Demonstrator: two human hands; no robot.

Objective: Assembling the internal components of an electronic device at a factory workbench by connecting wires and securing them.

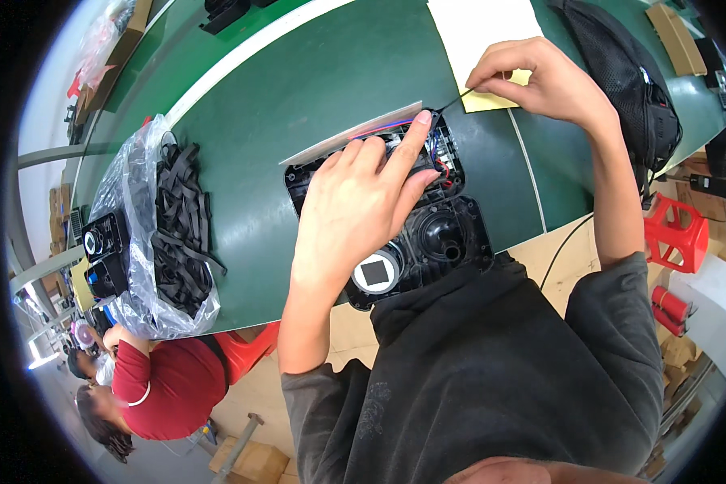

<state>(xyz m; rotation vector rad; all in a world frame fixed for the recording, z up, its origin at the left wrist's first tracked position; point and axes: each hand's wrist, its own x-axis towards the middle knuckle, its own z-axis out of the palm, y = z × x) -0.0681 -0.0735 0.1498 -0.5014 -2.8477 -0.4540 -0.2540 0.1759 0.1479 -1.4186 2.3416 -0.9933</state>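
My left hand [355, 189] lies over the upper half of an opened black plastic housing [297, 179], its index finger stretched onto the far right corner and its thumb apart. Red and blue wires [444, 165] show inside, beside the thumb; the palm hides much of the rest. Between finger and thumb, my right hand [552, 85] pinches the end of a thin black strap [456, 100], pulled taut from that corner. The housing's other half [472, 234], with a round speaker [377, 273], lies against my shirt. Along the far edge runs a pale flat strip [323, 147].
At left a clear plastic bag [141, 234] holds many black straps [181, 226], with a black device [105, 238] by it. White paper [468, 28] and a yellow pad [492, 101] lie under my right hand. A black mesh bag [621, 81] stands at right. A person in red [173, 387] sits at left.
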